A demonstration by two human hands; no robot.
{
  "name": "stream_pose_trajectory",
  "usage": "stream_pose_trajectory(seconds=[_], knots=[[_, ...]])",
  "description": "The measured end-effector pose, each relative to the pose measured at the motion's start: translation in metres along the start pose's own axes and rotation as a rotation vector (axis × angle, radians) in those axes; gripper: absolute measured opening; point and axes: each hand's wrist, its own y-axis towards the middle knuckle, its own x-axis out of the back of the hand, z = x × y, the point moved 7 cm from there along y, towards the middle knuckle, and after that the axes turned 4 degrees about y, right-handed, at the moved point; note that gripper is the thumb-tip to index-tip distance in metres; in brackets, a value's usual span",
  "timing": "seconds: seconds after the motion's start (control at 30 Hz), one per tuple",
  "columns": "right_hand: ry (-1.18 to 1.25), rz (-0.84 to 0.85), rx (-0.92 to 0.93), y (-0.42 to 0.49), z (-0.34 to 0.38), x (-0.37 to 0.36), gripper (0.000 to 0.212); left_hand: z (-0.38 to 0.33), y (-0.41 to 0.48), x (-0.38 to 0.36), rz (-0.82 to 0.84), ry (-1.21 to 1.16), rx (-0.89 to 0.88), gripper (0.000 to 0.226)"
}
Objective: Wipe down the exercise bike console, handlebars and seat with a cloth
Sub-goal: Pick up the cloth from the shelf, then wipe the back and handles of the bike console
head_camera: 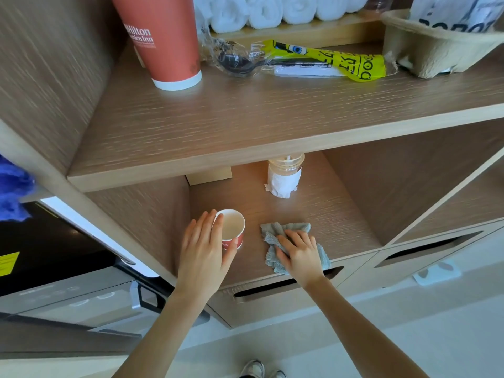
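Observation:
A grey cloth (275,231) lies crumpled on the lower shelf (321,214) of a wooden cabinet. My right hand (300,253) lies on top of it, fingers curled into its folds. Left of it stands a small red paper cup (234,227) with a pale liquid inside. My left hand (204,246) wraps the cup's left side, thumb against its front wall. No exercise bike is in view.
A jar wrapped in white tissue (285,177) stands at the back of the lower shelf. The upper shelf (245,126) carries a tall red cup (163,42), a yellow packet (332,61), a cardboard carrier (436,47) and rolled white towels (272,12). A dark appliance (54,255) sits left.

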Motion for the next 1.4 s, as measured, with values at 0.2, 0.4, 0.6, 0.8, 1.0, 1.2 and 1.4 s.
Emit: stream_pose_trajectory(seconds=[0.2,0.4,0.6,0.8,1.0,1.2,1.4], knots=[[0.099,-0.111,0.008,0.005,0.005,0.018,0.015,0.0,0.002,0.005,-0.03,-0.013,-0.011,0.064],[0.187,-0.186,-0.054,0.009,0.02,0.051,0.018,0.004,0.005,0.009,-0.059,-0.006,-0.016,0.061],[0.215,-0.23,-0.061,0.017,0.034,0.088,0.022,-0.002,0.005,0.014,-0.115,-0.005,-0.052,0.058],[0.279,-0.22,-0.069,0.02,0.044,0.114,0.019,-0.012,-0.01,0.024,-0.161,0.009,-0.035,0.051],[0.377,-0.163,0.12,0.018,0.072,0.134,0.021,-0.022,-0.06,0.055,-0.284,0.02,0.085,0.05],[0.565,0.003,0.425,-0.004,0.145,0.136,0.018,-0.006,-0.166,0.079,-0.328,0.063,0.425,0.05],[0.805,0.185,0.698,-0.059,0.262,0.121,0.023,0.017,-0.305,0.113,-0.35,0.199,0.775,0.047]])
